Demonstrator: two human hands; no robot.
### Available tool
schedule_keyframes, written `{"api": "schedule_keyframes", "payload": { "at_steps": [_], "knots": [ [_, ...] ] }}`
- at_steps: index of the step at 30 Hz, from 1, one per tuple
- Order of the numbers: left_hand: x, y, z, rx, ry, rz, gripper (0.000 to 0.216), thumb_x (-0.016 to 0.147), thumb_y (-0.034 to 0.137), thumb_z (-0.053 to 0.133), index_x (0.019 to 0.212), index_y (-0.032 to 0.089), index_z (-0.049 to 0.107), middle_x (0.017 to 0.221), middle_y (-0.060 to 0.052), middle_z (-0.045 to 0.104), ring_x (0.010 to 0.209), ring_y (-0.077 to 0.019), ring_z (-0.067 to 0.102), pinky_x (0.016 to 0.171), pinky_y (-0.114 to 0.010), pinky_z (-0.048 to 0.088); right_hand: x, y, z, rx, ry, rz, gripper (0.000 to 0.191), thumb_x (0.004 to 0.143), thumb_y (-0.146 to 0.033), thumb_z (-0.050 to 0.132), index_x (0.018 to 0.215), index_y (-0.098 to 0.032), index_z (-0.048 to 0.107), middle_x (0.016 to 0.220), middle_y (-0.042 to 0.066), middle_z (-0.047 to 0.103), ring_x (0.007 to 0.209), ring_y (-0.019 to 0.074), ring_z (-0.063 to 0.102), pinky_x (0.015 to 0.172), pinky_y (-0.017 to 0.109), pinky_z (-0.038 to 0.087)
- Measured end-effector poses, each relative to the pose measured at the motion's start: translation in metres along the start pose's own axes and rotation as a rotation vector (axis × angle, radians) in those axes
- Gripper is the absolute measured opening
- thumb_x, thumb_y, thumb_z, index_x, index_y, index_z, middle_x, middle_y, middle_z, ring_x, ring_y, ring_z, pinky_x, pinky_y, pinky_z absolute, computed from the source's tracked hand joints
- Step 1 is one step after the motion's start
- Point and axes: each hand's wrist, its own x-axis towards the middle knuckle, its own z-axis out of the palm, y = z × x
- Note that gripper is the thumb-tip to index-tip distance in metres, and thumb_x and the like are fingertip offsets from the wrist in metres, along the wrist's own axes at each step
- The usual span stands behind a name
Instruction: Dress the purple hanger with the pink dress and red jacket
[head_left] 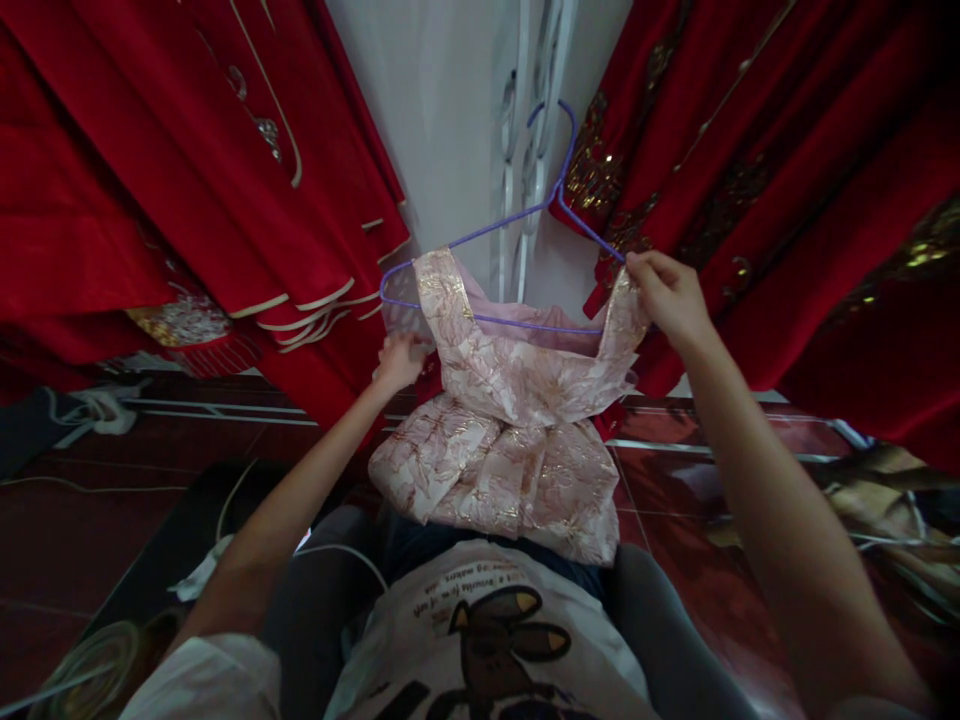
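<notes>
The right hand point(667, 298) is raised and clenched, its fingertips pinching the shoulder strap of a pink and gold dress point(510, 430) where the strap lies over the sloping arm of a purple wire hanger point(487, 228). The left hand point(399, 362) sits lower, its fingers curled around the dress's other side, just under the hanger's rounded end. The dress hangs between the two hands, its bodice spread across the hanger's bottom wire and its skirt bunched in folds below them, falling onto the person's lap above a white printed shirt point(487, 620). The hanger's hook rises above and between the hands, in front of a white wall point(442, 120). Red garments with pale trim point(187, 180) hang beyond the left hand, and red garments with gold embroidery point(787, 200) hang close behind the right hand. Under both forearms is a dark red tiled floor point(675, 500), with a white cord point(97, 410) lying on it well out past the left hand.
</notes>
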Motion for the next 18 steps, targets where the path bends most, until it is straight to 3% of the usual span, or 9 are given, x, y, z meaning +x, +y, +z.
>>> {"api": "schedule_keyframes", "payload": {
  "at_steps": [2, 5, 7, 10, 12, 14, 18],
  "knots": [
    [-0.017, -0.006, 0.022, 0.226, -0.128, 0.045, 0.039, 0.078, 0.034, 0.063, 0.114, 0.018, 0.063, 0.125, -0.02, 0.056, 0.116, -0.0399, 0.052, 0.091, -0.052, 0.044, 0.0, 0.001, -0.001, -0.004, -0.003, -0.01, 0.023, 0.09, -0.033, 0.056, 0.072, -0.019, 0.06, 0.064, -0.002, 0.049, 0.06, 0.0101, 0.038, 0.06, 0.026, 0.033],
    [-0.028, -0.01, 0.039, 0.331, -0.105, 0.145, 0.04, 0.08, 0.034, 0.06, 0.117, 0.018, 0.063, 0.139, -0.019, 0.047, 0.128, -0.0407, 0.043, 0.105, -0.057, 0.033, 0.0, 0.0, -0.004, -0.033, -0.007, -0.037, 0.025, 0.09, -0.036, 0.056, 0.072, -0.019, 0.06, 0.065, -0.002, 0.05, 0.061, 0.0102, 0.04, 0.062, 0.025, 0.034],
    [-0.023, -0.014, 0.043, 0.24, -0.08, 0.177, 0.031, 0.084, 0.03, 0.054, 0.109, 0.017, 0.066, 0.133, -0.018, 0.054, 0.127, -0.0375, 0.047, 0.11, -0.056, 0.029, -0.001, -0.002, -0.005, -0.047, -0.009, -0.043, 0.025, 0.091, -0.037, 0.056, 0.073, -0.019, 0.059, 0.066, -0.002, 0.051, 0.062, 0.0103, 0.041, 0.062, 0.025, 0.035],
    [-0.002, -0.02, 0.04, 0.025, -0.091, 0.128, 0.027, 0.087, 0.03, 0.048, 0.101, 0.015, 0.065, 0.104, -0.015, 0.067, 0.105, -0.0316, 0.063, 0.099, -0.047, 0.044, -0.003, -0.003, -0.006, -0.06, -0.011, -0.048, 0.027, 0.09, -0.04, 0.056, 0.073, -0.02, 0.059, 0.065, -0.002, 0.051, 0.062, 0.0107, 0.042, 0.061, 0.026, 0.035],
    [0.018, -0.018, 0.03, -0.158, -0.07, 0.078, 0.027, 0.088, 0.034, 0.047, 0.097, 0.015, 0.064, 0.091, -0.011, 0.07, 0.089, -0.0277, 0.067, 0.086, -0.041, 0.051, -0.003, -0.001, -0.005, -0.063, -0.003, -0.064, 0.028, 0.09, -0.043, 0.056, 0.073, -0.021, 0.06, 0.065, -0.002, 0.051, 0.061, 0.0111, 0.044, 0.06, 0.026, 0.034],
    [0.04, -0.009, 0.013, -0.421, -0.018, 0.057, 0.025, 0.085, 0.038, 0.051, 0.088, 0.016, 0.063, 0.086, -0.009, 0.071, 0.086, -0.0249, 0.067, 0.082, -0.039, 0.054, -0.002, 0.002, -0.004, -0.079, 0.008, -0.082, 0.03, 0.09, -0.047, 0.055, 0.073, -0.022, 0.06, 0.065, -0.002, 0.052, 0.061, 0.0119, 0.046, 0.06, 0.027, 0.034],
    [0.085, 0.018, -0.046, -0.777, 0.067, -0.042, 0.029, 0.084, 0.046, 0.056, 0.078, 0.018, 0.062, 0.074, -0.005, 0.069, 0.08, -0.0202, 0.067, 0.077, -0.036, 0.056, 0.0, 0.005, -0.006, -0.161, 0.016, -0.096, 0.033, 0.09, -0.053, 0.053, 0.076, -0.024, 0.061, 0.069, -0.001, 0.057, 0.067, 0.0151, 0.055, 0.062, 0.028, 0.039]
  ]
}}
